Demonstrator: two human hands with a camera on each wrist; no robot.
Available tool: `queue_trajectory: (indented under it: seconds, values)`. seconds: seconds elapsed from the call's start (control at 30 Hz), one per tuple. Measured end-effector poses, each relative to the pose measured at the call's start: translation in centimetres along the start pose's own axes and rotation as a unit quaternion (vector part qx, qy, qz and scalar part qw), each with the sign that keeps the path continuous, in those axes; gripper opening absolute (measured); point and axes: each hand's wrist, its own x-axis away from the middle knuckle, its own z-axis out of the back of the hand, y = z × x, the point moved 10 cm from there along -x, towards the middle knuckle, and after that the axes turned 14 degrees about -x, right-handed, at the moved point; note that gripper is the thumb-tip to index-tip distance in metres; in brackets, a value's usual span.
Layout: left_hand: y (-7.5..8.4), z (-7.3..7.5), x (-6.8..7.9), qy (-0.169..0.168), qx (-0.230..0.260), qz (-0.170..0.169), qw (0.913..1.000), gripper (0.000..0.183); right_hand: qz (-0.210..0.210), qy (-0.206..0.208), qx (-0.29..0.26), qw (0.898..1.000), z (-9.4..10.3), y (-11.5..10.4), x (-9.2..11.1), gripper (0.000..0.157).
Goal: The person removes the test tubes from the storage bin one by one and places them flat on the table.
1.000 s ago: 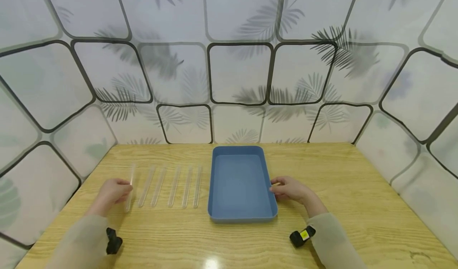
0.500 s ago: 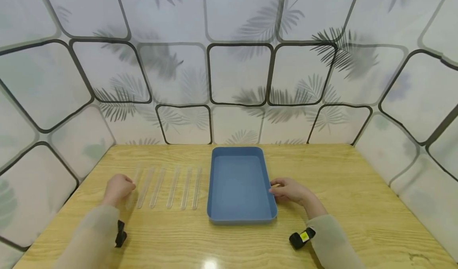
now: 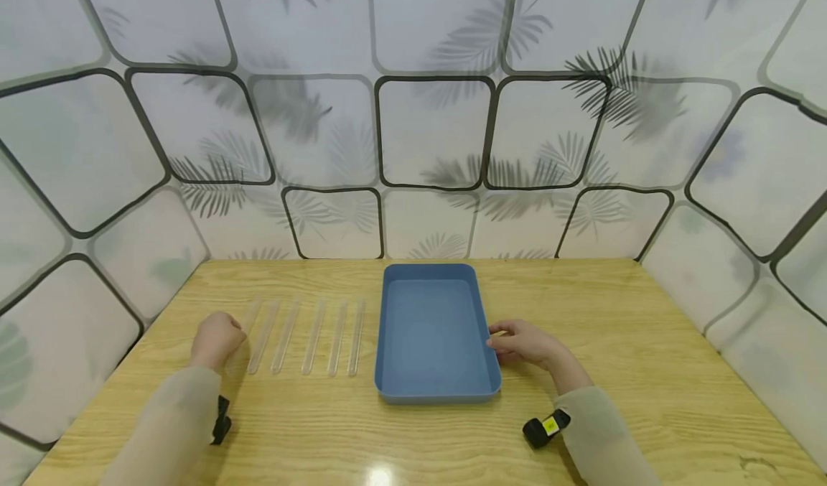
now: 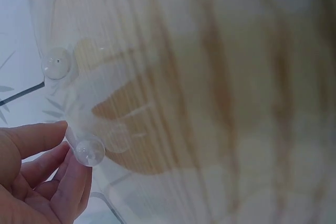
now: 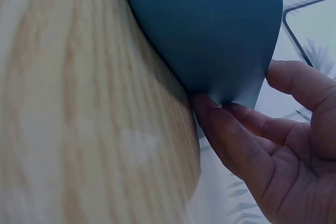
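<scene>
On the left of the wooden table (image 3: 297,428), my left hand (image 3: 216,339) pinches a clear test tube (image 4: 90,149) between thumb and fingers, its rounded end facing the wrist camera. This tube lies at the left end of a row of similar clear tubes (image 3: 314,337), partly hidden by the hand in the head view. At the centre stands a shallow blue tray (image 3: 439,399) with nothing in it. My right hand (image 3: 526,346) holds the tray's right wall, thumb at the rim and fingers against the outer side low down.
A patterned wall covering (image 3: 426,134) with leaf shapes rises behind the table and along both sides. Each forearm wears a small black wrist camera (image 3: 545,428). The tubes stand apart from the tray's left side.
The left hand has moved slightly right and turned, bringing the leftmost tube closer to the row and slanting like its neighbours. The right hand and the tray have stayed put.
</scene>
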Motion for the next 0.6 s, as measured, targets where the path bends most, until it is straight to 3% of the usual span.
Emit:
queue_trajectory:
  seconds: [0.6]
  values:
    - [-0.21, 0.25, 0.65, -0.014, 0.002, 0.025, 0.9996, 0.014, 0.000, 0.000, -0.002, 1.000, 0.06, 0.17, -0.11, 0.059]
